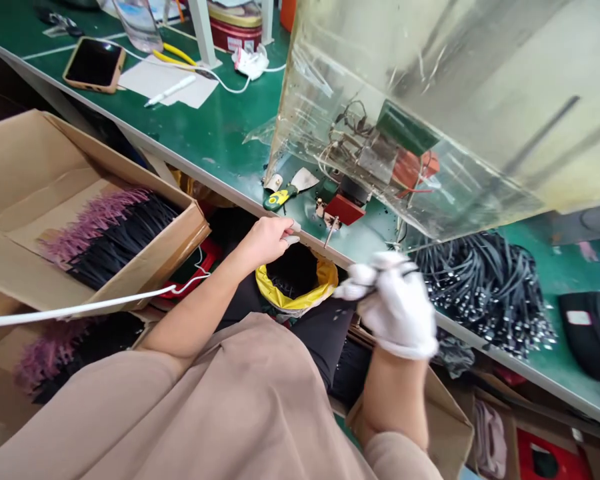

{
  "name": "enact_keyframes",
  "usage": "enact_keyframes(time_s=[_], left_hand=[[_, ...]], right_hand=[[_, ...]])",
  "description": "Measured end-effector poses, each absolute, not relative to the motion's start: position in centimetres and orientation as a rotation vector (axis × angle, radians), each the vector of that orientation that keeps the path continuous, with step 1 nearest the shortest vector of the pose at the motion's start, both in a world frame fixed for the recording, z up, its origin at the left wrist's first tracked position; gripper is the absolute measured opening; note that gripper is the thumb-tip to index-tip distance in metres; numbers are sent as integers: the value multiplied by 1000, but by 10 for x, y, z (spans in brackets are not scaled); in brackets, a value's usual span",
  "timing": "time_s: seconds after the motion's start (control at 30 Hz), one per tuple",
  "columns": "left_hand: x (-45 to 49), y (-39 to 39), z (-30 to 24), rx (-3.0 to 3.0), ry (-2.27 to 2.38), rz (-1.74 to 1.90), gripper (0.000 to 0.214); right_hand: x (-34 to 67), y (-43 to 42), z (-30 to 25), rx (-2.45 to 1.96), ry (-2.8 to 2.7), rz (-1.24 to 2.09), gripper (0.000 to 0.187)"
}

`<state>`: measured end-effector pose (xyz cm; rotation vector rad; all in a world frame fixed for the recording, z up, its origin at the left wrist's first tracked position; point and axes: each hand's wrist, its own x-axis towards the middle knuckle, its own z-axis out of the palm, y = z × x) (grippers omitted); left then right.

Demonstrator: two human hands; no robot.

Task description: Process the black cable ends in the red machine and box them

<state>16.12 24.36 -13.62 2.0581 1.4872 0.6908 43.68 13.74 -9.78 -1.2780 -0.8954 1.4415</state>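
A: L hand [265, 241]?
B: Curled at worktop [220, 127] edge, grip can't tell.
A: R hand [393, 303]?
B: White glove, blurred over edge, looks closed, grip unclear.
A: Count?
B: 1 black cable heap [485, 293] on worktop, just past R; 1 yellow-lined bag [295, 283] below edge.

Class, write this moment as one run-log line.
left hand: bare, at green bench edge | right hand: white-gloved, blurred, near black cables
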Motion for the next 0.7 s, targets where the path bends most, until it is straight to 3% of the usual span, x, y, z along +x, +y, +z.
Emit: enact_keyframes(time_s=[0.23, 0.53, 0.7], left_hand=[[147, 239, -140, 1960, 1539, 728, 15], [150, 230, -124, 2004, 1535, 732, 15], [146, 228, -126, 2040, 1576, 716, 17]], right_hand=[[372, 135, -185, -1035, -549, 1942, 49], [371, 171, -132, -1065, -848, 1680, 44], [370, 174, -145, -1092, -913, 1716, 42]])
